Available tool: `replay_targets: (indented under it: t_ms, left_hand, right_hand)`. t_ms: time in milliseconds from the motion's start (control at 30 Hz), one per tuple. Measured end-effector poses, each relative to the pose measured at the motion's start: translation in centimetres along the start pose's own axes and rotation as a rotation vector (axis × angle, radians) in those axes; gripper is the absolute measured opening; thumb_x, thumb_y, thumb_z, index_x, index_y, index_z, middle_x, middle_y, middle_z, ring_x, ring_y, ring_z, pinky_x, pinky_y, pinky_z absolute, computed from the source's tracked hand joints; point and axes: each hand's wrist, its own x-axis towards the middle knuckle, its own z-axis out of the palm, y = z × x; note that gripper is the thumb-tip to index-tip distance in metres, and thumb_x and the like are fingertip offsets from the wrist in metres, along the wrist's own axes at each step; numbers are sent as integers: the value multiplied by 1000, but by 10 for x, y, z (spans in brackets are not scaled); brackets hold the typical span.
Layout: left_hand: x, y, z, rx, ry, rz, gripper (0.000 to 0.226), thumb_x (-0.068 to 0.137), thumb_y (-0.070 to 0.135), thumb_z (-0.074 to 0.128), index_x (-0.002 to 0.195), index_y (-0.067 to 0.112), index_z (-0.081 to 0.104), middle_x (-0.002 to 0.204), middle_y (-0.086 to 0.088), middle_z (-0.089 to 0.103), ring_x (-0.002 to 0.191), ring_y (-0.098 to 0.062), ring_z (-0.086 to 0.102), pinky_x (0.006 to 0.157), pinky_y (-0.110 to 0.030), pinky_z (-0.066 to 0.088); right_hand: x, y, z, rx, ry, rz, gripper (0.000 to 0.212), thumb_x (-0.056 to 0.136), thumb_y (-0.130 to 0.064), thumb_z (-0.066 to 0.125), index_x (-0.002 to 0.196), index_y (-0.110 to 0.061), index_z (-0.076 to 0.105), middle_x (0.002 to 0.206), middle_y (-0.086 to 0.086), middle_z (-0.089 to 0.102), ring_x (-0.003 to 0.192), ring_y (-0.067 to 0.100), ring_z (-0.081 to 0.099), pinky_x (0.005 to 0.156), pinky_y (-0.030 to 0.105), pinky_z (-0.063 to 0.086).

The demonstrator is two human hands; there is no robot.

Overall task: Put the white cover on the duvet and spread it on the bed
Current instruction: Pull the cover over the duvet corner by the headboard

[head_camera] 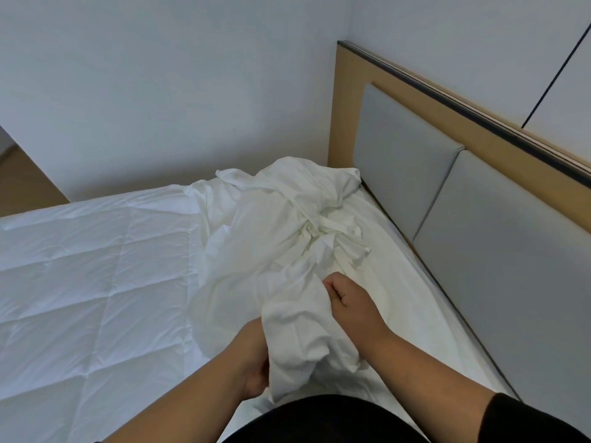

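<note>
Nearest, both hands are buried in one bunch of the cover [287, 238]. The left hand [252, 362] grips it from below, fingers curled into the cloth, partly hidden by the folds. The right hand [348, 298] pinches the upper edge between thumb and curled fingers, close to the left. Held this tight and close together, they look to be gathering cloth to find a corner or the opening, though which cannot be told.

Beyond the hands the rest of the cover lies crumpled in a heap near the headboard [415, 174], with loose ties trailing from it. The quilted duvet [89, 282] lies flat across the bed to the left, its edge under the heap, ready to be sleeved. None of it appears inside the cover yet.
</note>
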Motion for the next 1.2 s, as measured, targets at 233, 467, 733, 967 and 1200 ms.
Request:
replay_targets:
  t_ms: [233, 467, 733, 967, 1200]
  left_hand:
    - [18, 7, 9, 96, 15, 112, 30, 99, 8, 54, 74, 6, 71, 77, -16, 61, 64, -25, 59, 62, -34, 47]
    - [22, 37, 19, 260, 206, 323, 26, 105, 26, 46, 103, 8, 64, 94, -4, 61, 83, -16, 60, 73, -17, 51]
    - [23, 28, 6, 433, -19, 330, 25, 99, 31, 58, 104, 11, 74, 91, -4, 78, 87, -25, 74, 78, -36, 58]
    - [21, 17, 3, 536, -144, 281, 25, 99, 30, 58, 101, 15, 78, 97, -3, 78, 92, -24, 74, 94, -43, 56]
    - [22, 14, -6, 470, -149, 233, 25, 95, 31, 61, 98, 13, 79, 99, -9, 77, 94, -29, 73, 93, -45, 56]
  right_hand:
    - [-26, -33, -27, 79, 122, 3, 29, 104, -11, 46, 76, -20, 50, 67, -19, 51, 64, 2, 45, 63, 16, 39]
    - [-102, -116, -69, 286, -209, -221, 25, 101, -40, 45, 80, -30, 51, 66, -22, 51, 62, -1, 49, 62, 9, 36]
    - [-51, 4, -62, 549, -11, 847, 64, 93, -70, 47, 73, -11, 64, 65, 8, 62, 50, 18, 51, 53, 28, 43]
    - [-21, 92, -57, 611, 27, 1156, 55, 81, -53, 76, 116, -10, 72, 94, 5, 75, 91, 24, 71, 95, 35, 56]
    - [67, 13, -68, 850, 344, 922, 17, 95, -9, 52, 82, -1, 59, 79, 12, 62, 73, 28, 60, 77, 38, 52]
